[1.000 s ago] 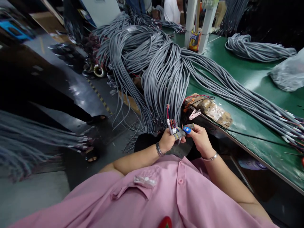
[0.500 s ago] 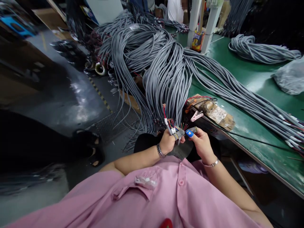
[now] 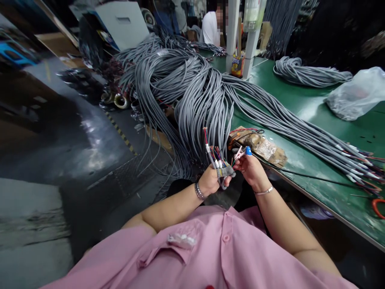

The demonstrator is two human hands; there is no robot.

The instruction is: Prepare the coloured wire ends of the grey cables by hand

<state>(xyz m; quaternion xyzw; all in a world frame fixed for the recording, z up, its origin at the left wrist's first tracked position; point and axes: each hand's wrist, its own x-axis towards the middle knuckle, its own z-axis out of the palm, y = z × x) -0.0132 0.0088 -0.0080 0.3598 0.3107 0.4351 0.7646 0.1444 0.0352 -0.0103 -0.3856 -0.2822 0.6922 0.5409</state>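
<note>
My left hand (image 3: 210, 179) is closed around a small bunch of grey cables (image 3: 212, 158). White bands circle the cables near their stripped ends, where thin coloured wires (image 3: 217, 152) fan out. A grey cover with a yellow edge wraps my left thumb. Just to the right is my right hand (image 3: 252, 170), its blue-capped thumb raised and apart from its fingers. A pink clip (image 3: 239, 153) at the table's edge shows beside that thumb; whether the hand touches it I cannot tell. The right fingertips are close to the wire ends and partly hidden.
A large heap of grey cables (image 3: 192, 88) hangs over the green table (image 3: 303, 100). A taped cardboard piece (image 3: 264, 146) lies at its near edge. Farther right are a plastic bag (image 3: 351, 96) and an orange handle (image 3: 378, 208). A person in white (image 3: 209, 29) is at the back.
My right hand has left the wires beside my left thumb and moved up to the pink clip, its thumb now raised. My left hand keeps the cables. The view has shifted slightly.
</note>
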